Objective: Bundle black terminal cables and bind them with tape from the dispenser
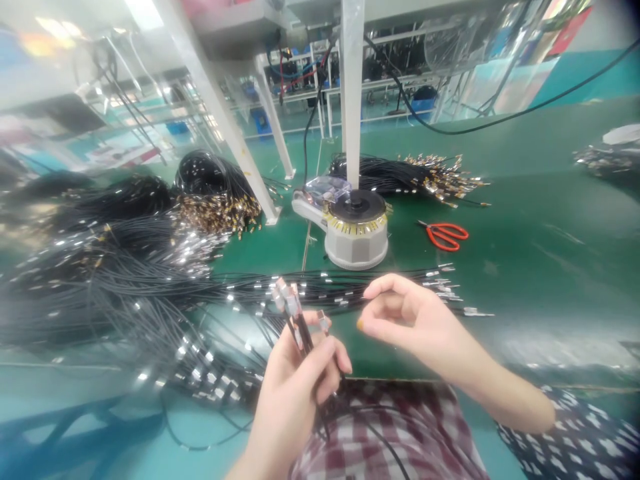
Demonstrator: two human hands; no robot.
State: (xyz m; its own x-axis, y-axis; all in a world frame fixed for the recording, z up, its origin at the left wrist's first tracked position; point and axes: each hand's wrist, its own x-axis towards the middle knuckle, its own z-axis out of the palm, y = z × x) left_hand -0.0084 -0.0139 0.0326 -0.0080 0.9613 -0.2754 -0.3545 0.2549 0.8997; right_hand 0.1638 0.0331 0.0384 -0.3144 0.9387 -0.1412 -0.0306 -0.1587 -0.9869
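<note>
My left hand (pixel 300 380) is wrapped round several black cables whose metal connector ends (pixel 287 300) point up above the fingers; one more connector (pixel 323 321) stands by the index finger. The cables hang down over a checkered cloth on my lap. To the right, my right hand (pixel 400 310) is raised with thumb and index finger curved towards each other and a small gap between the tips; nothing shows between them. Behind both hands a bundle of black cables (pixel 345 290) with silvery tips lies across the green table (pixel 525 267).
A round white device with a black top (pixel 356 233) stands behind the bundle, beside red-handled scissors (pixel 445 235). More cable piles (pixel 215 207) lie at the left, and another bundle (pixel 400 177) at the back. White posts (pixel 352 100) rise from the table.
</note>
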